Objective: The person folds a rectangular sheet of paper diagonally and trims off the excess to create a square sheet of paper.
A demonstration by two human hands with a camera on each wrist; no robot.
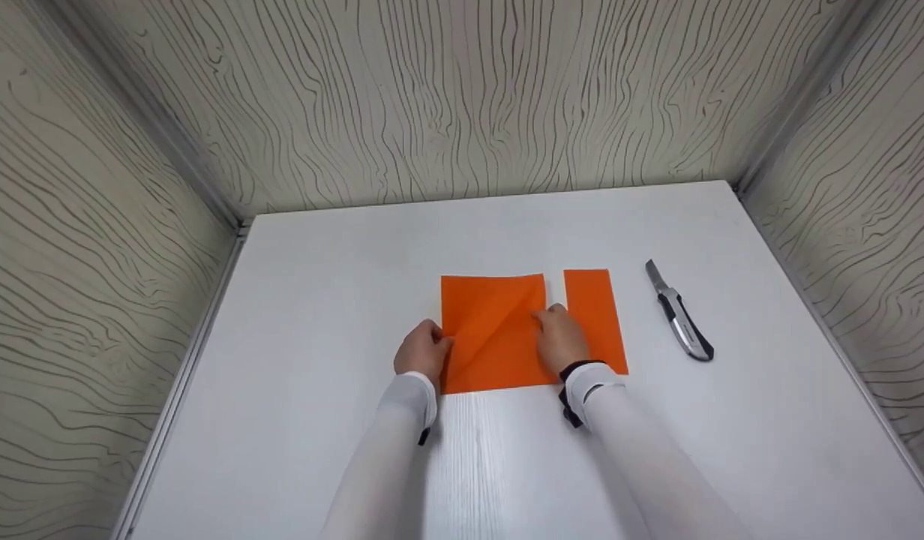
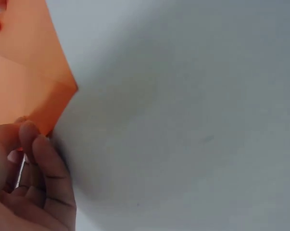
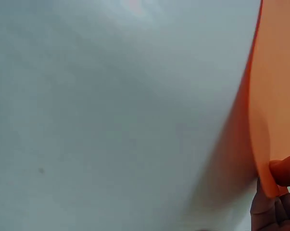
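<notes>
A square sheet of orange paper [image 1: 492,337] with a diagonal crease lies before me in the head view. My left hand [image 1: 421,351] pinches its left edge between thumb and fingers. On the opposite side, the right hand [image 1: 562,339] grips the right edge. The left wrist view shows the paper [image 2: 31,72] bent along a crease, its corner pointing out over the table, with the left fingers [image 2: 53,178] at its near edge. Seen from the right wrist, the sheet [image 3: 274,96] curves up off the table, its edge pinched under the right thumb [image 3: 288,171].
A narrow orange paper strip [image 1: 595,315] lies just right of the sheet, partly behind my right hand. Farther right is a utility knife [image 1: 683,324] with its blade out, pointing away. The white table [image 1: 319,300] meets wood-patterned walls [image 1: 462,97] at the back and sides.
</notes>
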